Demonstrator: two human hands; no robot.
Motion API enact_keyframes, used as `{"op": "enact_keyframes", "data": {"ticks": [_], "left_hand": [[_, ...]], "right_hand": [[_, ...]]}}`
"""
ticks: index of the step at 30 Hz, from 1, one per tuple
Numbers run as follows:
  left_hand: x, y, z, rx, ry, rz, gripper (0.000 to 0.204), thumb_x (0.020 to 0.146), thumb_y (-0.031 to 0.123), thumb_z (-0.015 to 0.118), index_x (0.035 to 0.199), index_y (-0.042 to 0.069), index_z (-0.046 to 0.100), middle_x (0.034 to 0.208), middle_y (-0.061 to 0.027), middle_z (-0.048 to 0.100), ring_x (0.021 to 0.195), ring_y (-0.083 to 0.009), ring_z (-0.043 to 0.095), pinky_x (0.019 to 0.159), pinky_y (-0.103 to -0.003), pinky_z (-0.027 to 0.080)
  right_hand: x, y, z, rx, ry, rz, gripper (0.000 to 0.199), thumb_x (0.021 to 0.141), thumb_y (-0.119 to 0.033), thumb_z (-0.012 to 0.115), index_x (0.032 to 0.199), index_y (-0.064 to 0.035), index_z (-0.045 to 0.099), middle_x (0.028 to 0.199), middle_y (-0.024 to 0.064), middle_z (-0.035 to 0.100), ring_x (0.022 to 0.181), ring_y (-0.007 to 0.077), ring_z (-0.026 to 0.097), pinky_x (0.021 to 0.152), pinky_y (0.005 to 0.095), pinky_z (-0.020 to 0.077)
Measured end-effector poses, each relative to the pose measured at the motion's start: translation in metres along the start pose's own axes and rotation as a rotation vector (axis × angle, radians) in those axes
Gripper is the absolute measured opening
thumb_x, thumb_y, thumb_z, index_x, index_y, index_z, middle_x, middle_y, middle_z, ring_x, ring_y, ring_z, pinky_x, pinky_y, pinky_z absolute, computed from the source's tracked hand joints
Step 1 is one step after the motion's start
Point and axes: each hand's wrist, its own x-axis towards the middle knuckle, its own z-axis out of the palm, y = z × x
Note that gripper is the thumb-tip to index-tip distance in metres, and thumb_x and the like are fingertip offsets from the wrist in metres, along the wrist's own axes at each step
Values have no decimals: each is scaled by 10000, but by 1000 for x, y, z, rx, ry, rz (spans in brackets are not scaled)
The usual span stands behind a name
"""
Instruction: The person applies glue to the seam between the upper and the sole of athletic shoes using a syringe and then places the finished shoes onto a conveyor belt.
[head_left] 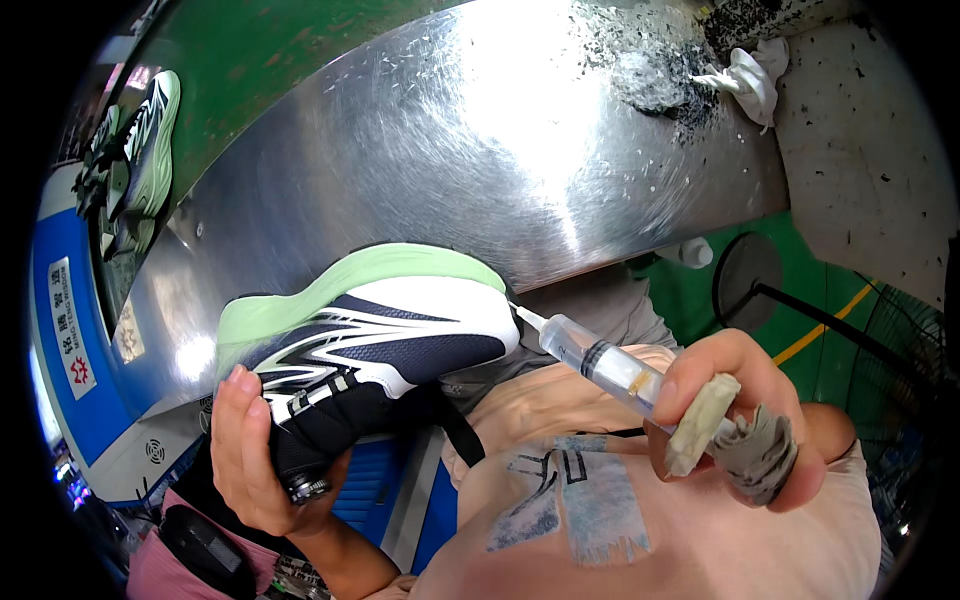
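A sneaker (420,335) in white and dark navy, with a pale green sole, lies on its side in front of me. My left hand (250,450) is closed around its left end, fingers against the upper and the black part below it. My right hand (740,400) grips a clear syringe (600,365) with a white tip. That tip points at the sneaker's right end, near the sole edge; whether it touches cannot be made out. Pale and grey wrapped material (760,455) sits at the syringe's back end, between my right fingers.
A scratched metal table (400,140) stretches beyond the sneaker, with dark residue (665,85) and a crumpled white cloth (750,85) at its far right. More sneakers (150,160) stand at the far left, above a blue and white machine panel (75,340). A black round-based stand (750,280) is on the right.
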Motion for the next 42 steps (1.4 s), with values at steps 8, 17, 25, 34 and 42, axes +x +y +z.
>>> {"op": "enact_keyframes", "data": {"ticks": [8,17,25,34,42], "left_hand": [[39,-24,-13,-108,-215,61,584,676,210,808,1121,-77,561,1046,-258,631,990,-427,629,891,-432,500],[112,-60,4,-435,-541,-323,609,445,143,804,997,-35,617,866,-65,646,815,-147,625,776,-245,478],[148,-82,19,-618,-675,-429,587,418,162,854,930,-22,633,818,-37,635,761,-97,598,726,-224,478],[184,-160,29,-911,-501,-613,672,428,152,858,1030,-29,618,858,-10,625,755,-82,571,708,-232,467],[318,-96,170,-265,79,-511,695,663,229,658,1321,159,445,954,-217,659,877,-427,633,812,-472,506]], "right_hand": [[1,24,-22,-287,-168,-258,934,676,-641,703,1209,50,369,842,122,587,630,107,510,551,234,409],[29,28,-26,-425,-239,-406,939,656,-615,735,1231,38,382,909,114,612,720,153,589,631,264,480],[29,33,-25,-466,-293,-379,856,663,-473,814,1255,3,420,1051,121,634,846,228,662,710,289,523],[52,-13,-63,-757,-117,-746,796,748,-518,738,1235,37,439,990,123,624,783,197,632,678,287,511],[83,-8,-110,-1260,113,-834,638,690,-406,814,1126,-13,563,853,115,625,651,217,599,564,307,481]]}}
